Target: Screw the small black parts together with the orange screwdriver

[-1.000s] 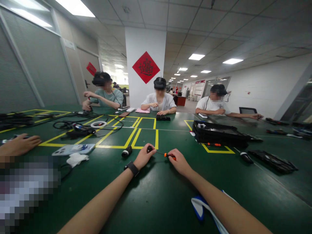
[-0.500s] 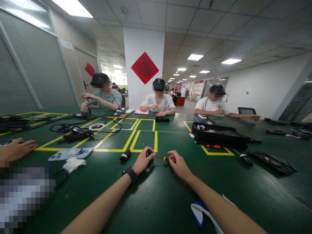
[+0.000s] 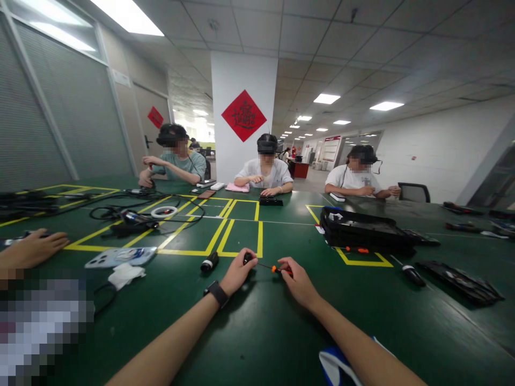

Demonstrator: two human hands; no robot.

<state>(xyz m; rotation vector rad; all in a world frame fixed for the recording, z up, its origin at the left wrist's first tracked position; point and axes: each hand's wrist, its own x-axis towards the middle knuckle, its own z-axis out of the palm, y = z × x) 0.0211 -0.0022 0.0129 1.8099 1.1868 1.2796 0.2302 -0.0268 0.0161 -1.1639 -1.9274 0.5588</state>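
Observation:
My left hand (image 3: 240,272), with a dark watch band at the wrist, is closed around a small black part (image 3: 247,259) mostly hidden by the fingers. In my right hand (image 3: 298,283) is a screwdriver (image 3: 276,269) with an orange and black handle. Its thin shaft points left and its tip meets the fingers of my left hand; whether it touches the black part I cannot tell. Just left of my left hand lies a black cylindrical piece with a white band (image 3: 210,262). Both hands are low over the green table (image 3: 257,332).
A black open case (image 3: 362,228) sits to the right, an orange-handled tool (image 3: 357,250) before it. Farther right are a black-handled tool (image 3: 413,275) and a black tray (image 3: 461,281). Leftward lie a phone (image 3: 120,257), tissue (image 3: 126,275) and cables. A neighbour's hand (image 3: 36,247) rests left; three people sit opposite.
The view has shifted slightly, moving the scene right and down. My hands keep their hold on the black part and the screwdriver. The person at far right has drawn an outstretched arm in.

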